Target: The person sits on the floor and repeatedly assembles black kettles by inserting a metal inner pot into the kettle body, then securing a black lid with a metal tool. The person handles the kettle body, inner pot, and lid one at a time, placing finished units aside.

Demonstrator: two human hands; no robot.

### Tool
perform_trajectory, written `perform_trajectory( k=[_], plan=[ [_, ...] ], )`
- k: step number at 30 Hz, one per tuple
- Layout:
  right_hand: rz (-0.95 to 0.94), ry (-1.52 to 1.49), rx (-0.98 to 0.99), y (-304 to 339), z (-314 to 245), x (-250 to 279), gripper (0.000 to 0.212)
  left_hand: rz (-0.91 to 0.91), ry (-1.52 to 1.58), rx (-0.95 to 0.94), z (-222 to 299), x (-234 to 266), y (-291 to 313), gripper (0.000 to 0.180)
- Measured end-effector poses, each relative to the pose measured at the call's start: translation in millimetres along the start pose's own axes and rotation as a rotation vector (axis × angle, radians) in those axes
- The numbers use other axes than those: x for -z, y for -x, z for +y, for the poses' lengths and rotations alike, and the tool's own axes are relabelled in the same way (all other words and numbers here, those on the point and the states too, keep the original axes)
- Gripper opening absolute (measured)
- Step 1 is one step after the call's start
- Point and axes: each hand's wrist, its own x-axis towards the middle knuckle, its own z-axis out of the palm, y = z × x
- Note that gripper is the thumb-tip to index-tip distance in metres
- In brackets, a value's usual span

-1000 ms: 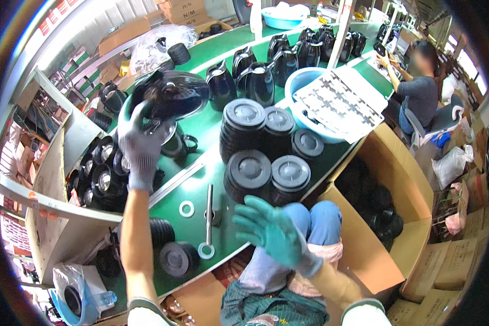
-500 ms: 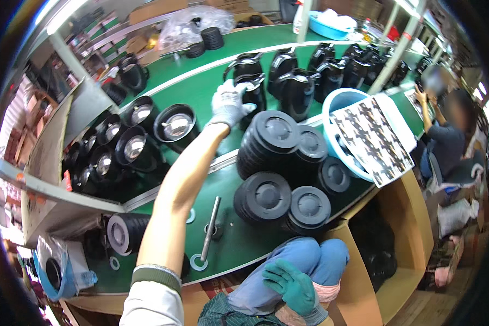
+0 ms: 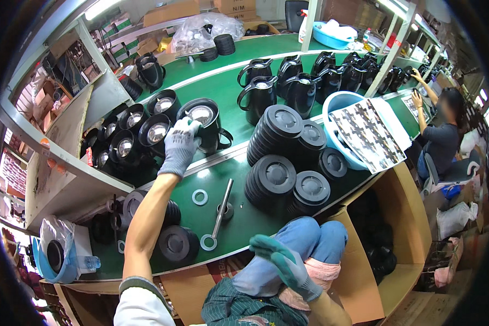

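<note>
My left hand [image 3: 180,149], in a grey-white glove, grips the rim of an open-topped black jug [image 3: 214,124] with a shiny inner wall. The jug stands upright, its handle toward the right. My right hand [image 3: 282,262], in a green glove, is held above my lap with its fingers stretched out and nothing in it. More open black jugs [image 3: 126,148] crowd together left of my left hand. Lidded black jugs [image 3: 261,100] stand in rows beyond. Stacks of round black lids [image 3: 271,176] lie to the right of my left hand.
A metal rod [image 3: 223,207] and pale rings [image 3: 200,197] lie on the green bench. A blue tub [image 3: 331,106] carries a patterned board [image 3: 368,133]. Below it stands an open cardboard box [image 3: 405,228]. A metal frame [image 3: 65,160] borders the left. A co-worker [image 3: 444,130] sits far right.
My left hand has moved left and back from a lidded jug to the rim of the open jug. My right hand has risen slightly above my lap. The view has shifted a little.
</note>
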Motion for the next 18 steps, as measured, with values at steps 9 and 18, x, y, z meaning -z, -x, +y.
perform_trajectory(
  k=[9, 18],
  plan=[
    [0.053, 1.766, 0.918, -89.6, -99.4, -88.3, 0.07, 0.084, 0.198, -0.302, 80.8, 219.2, 131.4, 0.036],
    [0.145, 0.984, 0.634, 39.0, -41.3, -90.8, 0.041, 0.36, 1.333, 0.863, 74.3, 190.1, 332.7, 0.047]
  ],
)
